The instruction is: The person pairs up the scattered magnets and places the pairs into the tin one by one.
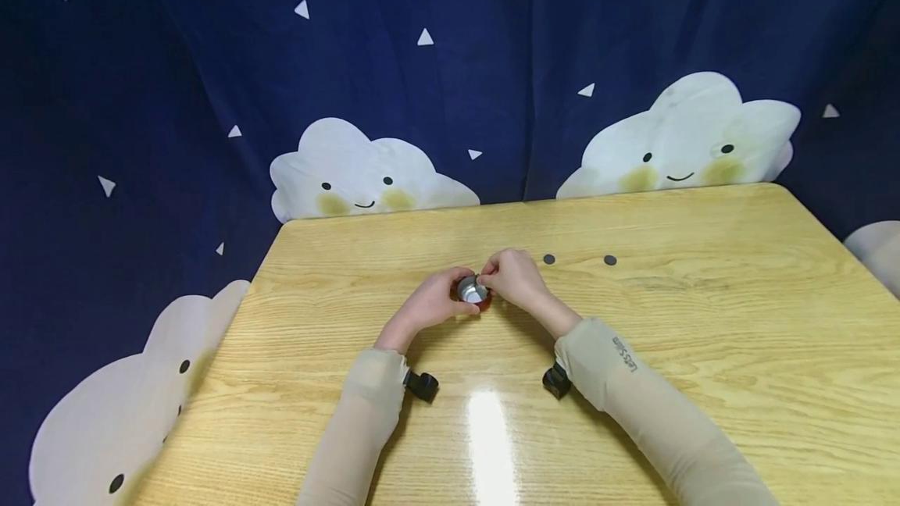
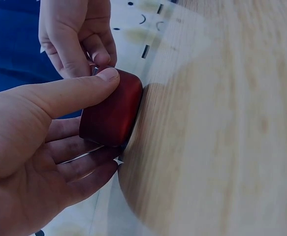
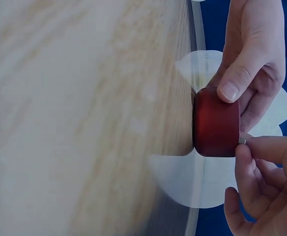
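A small round dark red holder with a silver metal cup set in it sits on the wooden table at mid-table. My left hand grips the red holder, thumb on its top edge and fingers under its side. My right hand pinches the silver rim at the mouth of the holder with thumb and forefinger. In the right wrist view my left hand comes in from above, thumb pressed on the red side. What the cup holds is hidden.
Two small dark dots mark the table just right of the hands. A dark blue curtain printed with white clouds hangs close behind and around the table. The table's left edge drops off near my left arm.
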Action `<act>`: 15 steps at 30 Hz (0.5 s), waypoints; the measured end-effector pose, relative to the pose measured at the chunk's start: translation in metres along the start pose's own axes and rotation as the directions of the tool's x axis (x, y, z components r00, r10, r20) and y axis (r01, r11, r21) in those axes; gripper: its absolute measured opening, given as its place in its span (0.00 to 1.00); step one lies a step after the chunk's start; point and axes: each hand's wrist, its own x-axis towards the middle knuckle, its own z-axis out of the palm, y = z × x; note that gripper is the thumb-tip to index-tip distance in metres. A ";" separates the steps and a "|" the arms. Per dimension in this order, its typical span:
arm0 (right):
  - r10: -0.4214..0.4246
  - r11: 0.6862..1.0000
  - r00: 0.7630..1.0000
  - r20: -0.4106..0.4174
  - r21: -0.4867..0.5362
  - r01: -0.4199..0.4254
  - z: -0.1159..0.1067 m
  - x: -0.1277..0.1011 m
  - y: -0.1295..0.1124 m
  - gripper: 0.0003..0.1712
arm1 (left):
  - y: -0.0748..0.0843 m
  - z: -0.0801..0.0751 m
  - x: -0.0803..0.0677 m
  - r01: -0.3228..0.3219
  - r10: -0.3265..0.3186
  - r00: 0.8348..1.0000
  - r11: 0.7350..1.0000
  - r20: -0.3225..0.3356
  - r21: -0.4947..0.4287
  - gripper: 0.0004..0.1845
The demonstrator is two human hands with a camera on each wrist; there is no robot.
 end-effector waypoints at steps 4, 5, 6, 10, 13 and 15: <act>0.000 1.000 1.000 0.010 -0.015 0.001 -0.002 0.001 -0.002 0.06 | 0.000 -0.001 0.000 -0.008 0.008 1.000 1.000 -0.002 0.009 0.28; -0.002 1.000 1.000 0.010 -0.024 0.002 -0.002 0.001 -0.002 0.06 | 0.000 -0.001 0.000 -0.010 0.010 1.000 1.000 -0.003 0.009 0.28; -0.002 1.000 1.000 0.010 -0.029 0.002 -0.002 0.001 -0.003 0.06 | 0.001 -0.001 0.000 -0.012 0.012 1.000 1.000 -0.003 0.008 0.28; -0.002 1.000 1.000 0.014 -0.029 0.002 -0.002 0.001 -0.002 0.06 | 0.002 -0.001 -0.001 -0.018 0.018 1.000 1.000 -0.001 0.008 0.28; -0.006 1.000 1.000 0.019 -0.014 0.006 -0.003 0.000 -0.001 0.06 | 0.002 -0.001 -0.001 -0.023 0.023 1.000 1.000 0.000 0.017 0.29; -0.017 1.000 1.000 0.022 -0.013 0.017 -0.005 -0.001 -0.001 0.06 | 0.001 -0.001 -0.001 -0.024 0.024 1.000 0.999 -0.001 0.024 0.30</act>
